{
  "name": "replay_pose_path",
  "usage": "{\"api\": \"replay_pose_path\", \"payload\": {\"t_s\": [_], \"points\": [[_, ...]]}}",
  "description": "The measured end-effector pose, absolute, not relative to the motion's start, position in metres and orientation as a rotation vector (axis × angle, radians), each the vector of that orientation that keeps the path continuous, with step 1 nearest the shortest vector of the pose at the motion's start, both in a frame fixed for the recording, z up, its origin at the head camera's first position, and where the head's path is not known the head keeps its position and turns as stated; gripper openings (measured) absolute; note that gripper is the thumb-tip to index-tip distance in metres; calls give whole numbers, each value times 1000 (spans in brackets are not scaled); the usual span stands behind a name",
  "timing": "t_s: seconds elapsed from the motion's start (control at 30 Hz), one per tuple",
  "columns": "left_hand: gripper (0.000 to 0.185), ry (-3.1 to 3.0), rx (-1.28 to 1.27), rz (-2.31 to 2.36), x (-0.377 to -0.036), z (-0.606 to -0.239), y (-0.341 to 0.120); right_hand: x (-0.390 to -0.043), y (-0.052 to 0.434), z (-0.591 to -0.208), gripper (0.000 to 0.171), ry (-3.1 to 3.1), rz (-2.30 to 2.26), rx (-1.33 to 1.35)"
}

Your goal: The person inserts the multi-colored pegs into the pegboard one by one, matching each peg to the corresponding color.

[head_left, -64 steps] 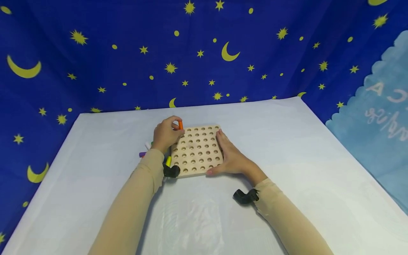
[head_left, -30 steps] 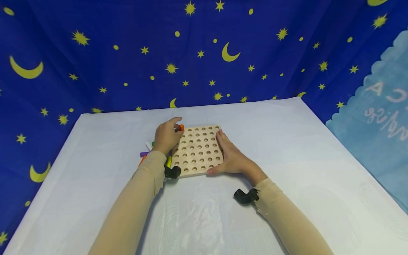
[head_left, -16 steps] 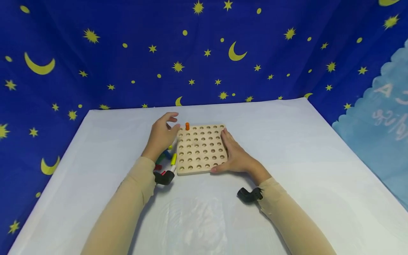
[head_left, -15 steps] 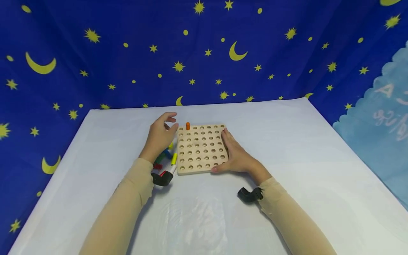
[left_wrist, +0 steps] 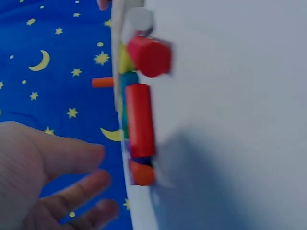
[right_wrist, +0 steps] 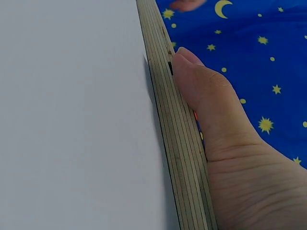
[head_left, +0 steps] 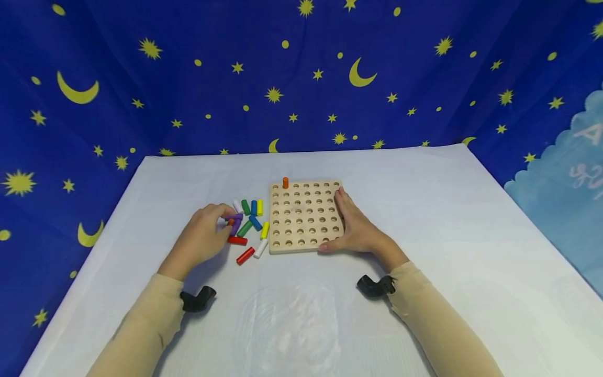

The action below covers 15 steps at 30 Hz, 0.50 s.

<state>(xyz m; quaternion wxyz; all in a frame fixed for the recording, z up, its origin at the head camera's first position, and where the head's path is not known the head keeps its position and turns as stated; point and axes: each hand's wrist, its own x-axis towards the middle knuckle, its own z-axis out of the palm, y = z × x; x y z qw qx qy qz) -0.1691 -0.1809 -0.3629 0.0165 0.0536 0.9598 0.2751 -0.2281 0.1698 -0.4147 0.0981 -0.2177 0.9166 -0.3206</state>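
Observation:
A square wooden pegboard [head_left: 305, 215] with rows of holes lies on the table. One orange peg [head_left: 285, 183] stands upright in its back row, second hole from the left. My left hand [head_left: 200, 238] is at the left edge of a group of loose pegs. Its thumb [left_wrist: 76, 155] and fingers are spread apart with nothing between them in the left wrist view. Nearest to them lie an orange peg [left_wrist: 142, 174], purple pegs [head_left: 237, 226] and a red peg [left_wrist: 140, 120]. My right hand [head_left: 360, 230] rests against the board's right side, fingers extended, its thumb [right_wrist: 189, 79] at the front edge.
Between left hand and board lie more pegs: green [head_left: 245, 228], blue [head_left: 255, 223], yellow [head_left: 265, 230], white [head_left: 260, 248] and red [head_left: 245, 256]. The white-covered table [head_left: 414, 209] ends at a blue curtain [head_left: 198, 89] with stars and moons.
My left hand has put the orange peg in the board, let go and moved left and toward me to the loose pegs. The view has shifted slightly; my right hand stays at the board.

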Motion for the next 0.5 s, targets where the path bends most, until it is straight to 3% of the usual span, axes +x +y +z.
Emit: {"api": "replay_pose_path", "payload": {"t_s": [0.5], "points": [[42, 2900, 162, 723, -174, -380, -185, -229, 172, -417, 150, 2727, -970, -671]]}}
